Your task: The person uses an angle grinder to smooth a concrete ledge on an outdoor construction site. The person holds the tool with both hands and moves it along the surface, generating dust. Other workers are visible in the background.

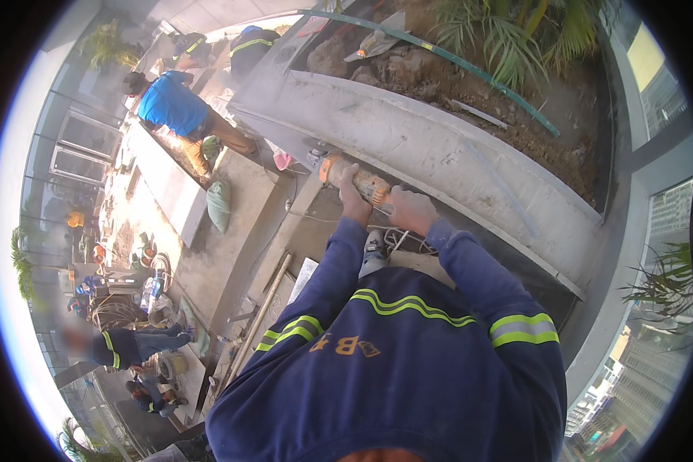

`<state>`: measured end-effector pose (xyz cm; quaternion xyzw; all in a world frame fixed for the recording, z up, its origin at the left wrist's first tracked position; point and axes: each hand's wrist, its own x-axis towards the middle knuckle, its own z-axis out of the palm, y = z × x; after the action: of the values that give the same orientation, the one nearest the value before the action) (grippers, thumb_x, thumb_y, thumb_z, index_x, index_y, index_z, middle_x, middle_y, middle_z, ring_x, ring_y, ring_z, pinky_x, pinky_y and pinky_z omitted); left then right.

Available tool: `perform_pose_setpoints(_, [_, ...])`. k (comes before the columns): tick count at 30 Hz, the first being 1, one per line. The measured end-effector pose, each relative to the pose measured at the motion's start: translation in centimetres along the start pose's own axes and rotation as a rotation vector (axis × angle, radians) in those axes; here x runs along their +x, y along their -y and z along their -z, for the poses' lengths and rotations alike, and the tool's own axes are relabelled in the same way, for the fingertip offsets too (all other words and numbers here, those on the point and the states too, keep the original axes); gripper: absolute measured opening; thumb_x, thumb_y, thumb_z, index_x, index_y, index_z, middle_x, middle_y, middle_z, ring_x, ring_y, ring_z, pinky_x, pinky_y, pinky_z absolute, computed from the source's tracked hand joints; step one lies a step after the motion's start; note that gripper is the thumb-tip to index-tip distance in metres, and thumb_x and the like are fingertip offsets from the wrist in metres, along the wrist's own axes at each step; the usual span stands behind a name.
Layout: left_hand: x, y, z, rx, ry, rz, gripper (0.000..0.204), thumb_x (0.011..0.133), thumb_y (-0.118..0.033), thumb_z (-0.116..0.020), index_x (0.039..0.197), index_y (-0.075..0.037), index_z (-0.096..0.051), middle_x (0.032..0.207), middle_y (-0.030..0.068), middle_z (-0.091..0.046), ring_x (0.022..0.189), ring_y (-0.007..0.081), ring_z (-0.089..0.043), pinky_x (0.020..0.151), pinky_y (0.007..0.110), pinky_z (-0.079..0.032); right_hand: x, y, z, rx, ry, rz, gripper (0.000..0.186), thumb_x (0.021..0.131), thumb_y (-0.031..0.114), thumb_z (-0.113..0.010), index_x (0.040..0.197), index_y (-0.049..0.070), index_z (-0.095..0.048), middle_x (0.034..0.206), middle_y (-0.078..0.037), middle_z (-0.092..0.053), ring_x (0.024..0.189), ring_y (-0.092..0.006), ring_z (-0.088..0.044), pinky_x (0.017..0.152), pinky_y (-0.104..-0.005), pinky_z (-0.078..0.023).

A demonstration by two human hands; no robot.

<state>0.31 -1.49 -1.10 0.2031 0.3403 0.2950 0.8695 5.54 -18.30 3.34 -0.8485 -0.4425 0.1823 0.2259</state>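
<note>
An orange angle grinder (369,186), coated in pale dust, is held in both my hands at the planter's concrete wall (408,142). My left hand (353,198) is closed around its body near the head. Farther back, my right hand (413,210) is wrapped round the rear handle end. The grinder's head (316,154) is against or very near the wall's side face; dust blurs the disc, so I cannot tell if it touches. A white cord (399,240) lies in loops below the grinder, beside my shoe (373,252).
Soil (423,73), palms (508,46) and a long green strip (470,68) lie beyond the wall. A person in a blue shirt (173,104) bends over at left. A green sack (218,206), a long pole (260,319) and other workers are lower left.
</note>
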Motion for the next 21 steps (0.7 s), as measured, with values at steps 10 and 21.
perform_pose_setpoints(10, [-3.4,1.2,-1.0,-0.023,-0.048,-0.045,0.026,0.084,-0.016,-0.073,0.102,-0.007,-0.057,0.089,0.0086,-0.059,0.077,0.0265,-0.065,0.068,0.045,-0.058,-2.5,-0.2,1.9,-0.006,0.091,0.003,0.032,0.081,0.017,-0.066,0.105,-0.002,-0.055,0.092,-0.025,-0.073,0.090,-0.0416,-0.073,0.079,-0.0524,-0.057])
perform_pose_setpoints(21, [-0.2,0.1,-0.3,0.004,-0.057,-0.047,0.029,0.082,-0.016,-0.074,0.101,-0.006,-0.057,0.089,0.0091,-0.060,0.076,0.0265,-0.065,0.068,0.045,-0.059,0.6,0.1,0.3,-0.001,0.075,-0.010,0.034,0.082,0.019,-0.068,0.106,-0.002,-0.055,0.094,-0.025,-0.073,0.091,-0.0418,-0.073,0.081,-0.0515,-0.058])
